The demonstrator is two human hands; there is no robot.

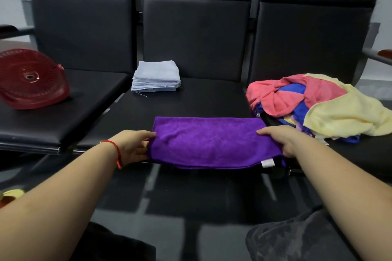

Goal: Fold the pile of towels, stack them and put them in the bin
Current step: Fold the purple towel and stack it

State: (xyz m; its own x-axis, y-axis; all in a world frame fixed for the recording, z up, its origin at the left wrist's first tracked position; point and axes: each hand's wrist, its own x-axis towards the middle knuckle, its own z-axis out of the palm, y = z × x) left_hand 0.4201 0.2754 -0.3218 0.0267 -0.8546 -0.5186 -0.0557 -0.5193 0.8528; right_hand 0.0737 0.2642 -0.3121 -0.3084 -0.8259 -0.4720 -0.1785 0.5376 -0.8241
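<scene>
A purple microfibre towel (pixel 212 144), folded once into a long band, is laid across the front edge of the middle seat of a black padded bench (pixel 201 99), with a small white label (pixel 267 163) showing at its near right corner. Its left end is pinched by the left hand (pixel 133 146), the thumb laid on top of the cloth and the fingers (pixel 142 151) tucked beneath the edge; a red string bracelet (pixel 115 150) is worn on that wrist. Its right end is gripped by the right hand (pixel 282 140), the thumb stretched along the top and the remaining fingers curled over the near corner. At about 11 o'clock from the towel, towards the back of the same seat, a neat stack of folded pale blue cloths (pixel 156 77) is seen, with loose threads hanging from its lower edge. At about 2 o'clock, on the right-hand seat, an unfolded heap of towels (pixel 318 104) is piled, in which coral pink, blue and pale yellow pieces are tangled, the heap lying just beside the purple towel's far right corner. At about 10 o'clock, on the left-hand seat and well apart from the towel, a red slatted plastic basket (pixel 31 79) is lying tilted, its ribbed underside turned towards the camera.
</scene>
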